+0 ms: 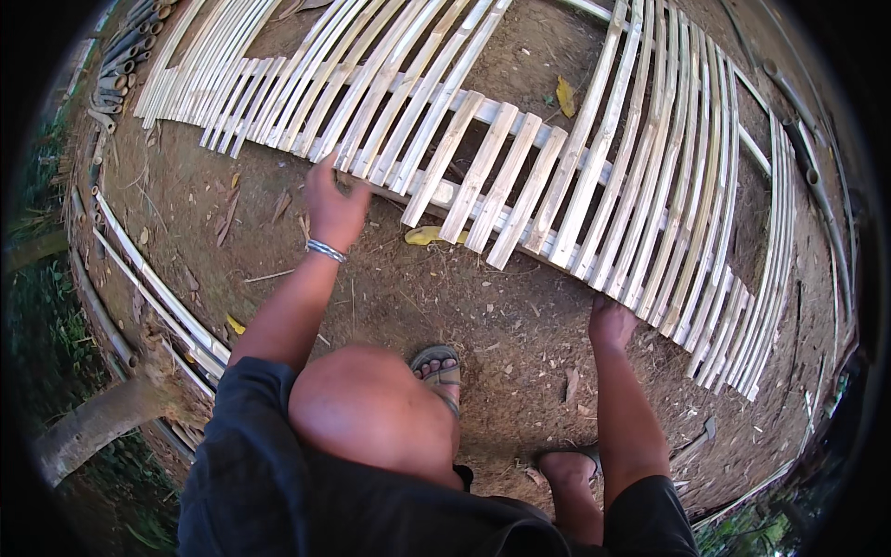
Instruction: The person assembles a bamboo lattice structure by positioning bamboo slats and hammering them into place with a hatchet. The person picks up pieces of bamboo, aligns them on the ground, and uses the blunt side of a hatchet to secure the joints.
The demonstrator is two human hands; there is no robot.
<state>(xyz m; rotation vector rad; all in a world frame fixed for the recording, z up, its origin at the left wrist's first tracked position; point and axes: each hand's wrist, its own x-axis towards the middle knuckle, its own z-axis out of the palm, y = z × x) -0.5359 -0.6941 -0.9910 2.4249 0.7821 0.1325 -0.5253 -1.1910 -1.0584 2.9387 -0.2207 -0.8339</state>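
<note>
A large panel of pale bamboo slats (640,195), fixed across rails, spreads over the ground in front of me. My left hand (336,209), with a banded bracelet at the wrist, is at its near edge left of the middle. Thumb and forefinger are spread there; whether the fingertips touch the slats is hard to tell. Farther right, my right hand (613,325) grips the panel's near edge from below, its fingertips hidden under the slats. Between the hands, several short slats (481,172) stick out toward me past the edge line.
Dark bamboo tubes (116,70) are stacked at the far left. Long pale poles (162,288) lie along the left side, and more tubes (806,153) at the right. A tool with a metal head (698,438) rests near my right forearm. Dry leaves litter the dirt ground (501,325).
</note>
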